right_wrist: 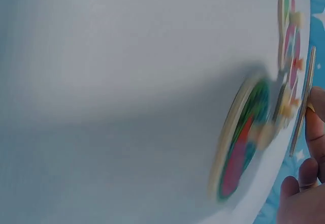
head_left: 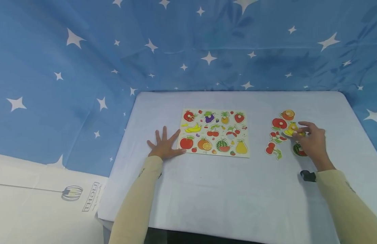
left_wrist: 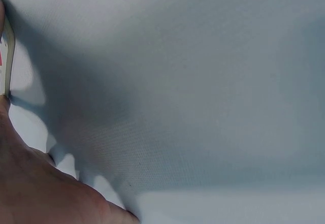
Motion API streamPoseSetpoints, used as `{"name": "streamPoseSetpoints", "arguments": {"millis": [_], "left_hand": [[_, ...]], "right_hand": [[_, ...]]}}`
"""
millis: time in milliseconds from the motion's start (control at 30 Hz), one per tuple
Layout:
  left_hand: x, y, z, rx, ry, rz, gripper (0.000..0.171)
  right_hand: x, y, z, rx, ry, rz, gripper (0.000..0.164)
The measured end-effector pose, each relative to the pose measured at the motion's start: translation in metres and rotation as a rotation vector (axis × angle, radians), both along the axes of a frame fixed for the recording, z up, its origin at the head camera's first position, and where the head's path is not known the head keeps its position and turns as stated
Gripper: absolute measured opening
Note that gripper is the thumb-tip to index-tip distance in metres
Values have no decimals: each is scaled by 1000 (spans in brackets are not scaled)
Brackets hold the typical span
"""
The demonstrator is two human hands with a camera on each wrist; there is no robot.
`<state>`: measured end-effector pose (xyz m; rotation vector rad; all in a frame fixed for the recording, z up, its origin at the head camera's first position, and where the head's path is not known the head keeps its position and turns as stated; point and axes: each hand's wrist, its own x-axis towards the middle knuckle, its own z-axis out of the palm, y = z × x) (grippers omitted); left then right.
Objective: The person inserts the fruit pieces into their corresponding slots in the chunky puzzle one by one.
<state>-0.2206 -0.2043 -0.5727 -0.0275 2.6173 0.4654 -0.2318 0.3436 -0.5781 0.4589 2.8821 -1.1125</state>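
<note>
Beige sleeves (head_left: 136,200) reach in over the near side of the bench (head_left: 231,193). Ahead of the left one, the left hand (head_left: 164,145) lies with fingers and thumb spread wide, index fingertip and thumb at the left edge of the board (head_left: 222,136); the left wrist view shows a corner of that board between fingertip and thumb. Rows of printed fruit fill the board, which lies flat between the two hands, touching the left and well apart from the right. On the right side, the right hand (head_left: 313,140) pinches a thin yellow piece (head_left: 287,133) between thumb and fingers; which fruit it is cannot be told, as the fingers cover part of it. In the right wrist view this piece is edge-on and raised above the bench. Loose pieces lie about that hand: the orange (head_left: 288,115) on the far side, the round red fruit (head_left: 278,123) to the left, the red-and-green piece (head_left: 275,137) below it, the cherries (head_left: 270,148) nearest at left, and the watermelon (head_left: 299,150), with a knob on its face, just under the hand's near side. Blue star-patterned cloth (head_left: 176,44) hangs beyond the far edge.
</note>
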Motion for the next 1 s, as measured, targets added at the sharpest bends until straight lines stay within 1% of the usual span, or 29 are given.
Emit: {"name": "streamPoseSetpoints", "arguments": {"millis": [100,200,367,533,600,667,867,1000], "left_hand": [[0,1,1,5,5,0,106],[2,1,0,1,-4,0,106],[6,1,-3,17,0,9,106],[9,-1,-6,13,5,12,106],[10,-1,-6,2,-1,10,106],[10,-1,-6,-4,1,9,106],[9,1,0,1,33,7,104],[8,3,5,0,40,9,104]], "right_hand": [[-3,-9,0,-20,18,21,57],[-7,-19,-3,-45,25,38,58],[-13,-38,-4,-94,39,54,57],[-16,-59,-2,-107,134,120,49],[-18,-67,-2,-106,173,144,47],[-19,-75,-2,-103,193,159,47],[-28,-96,-1,-111,250,179,47],[-36,-111,5,-122,238,180,46]]}}
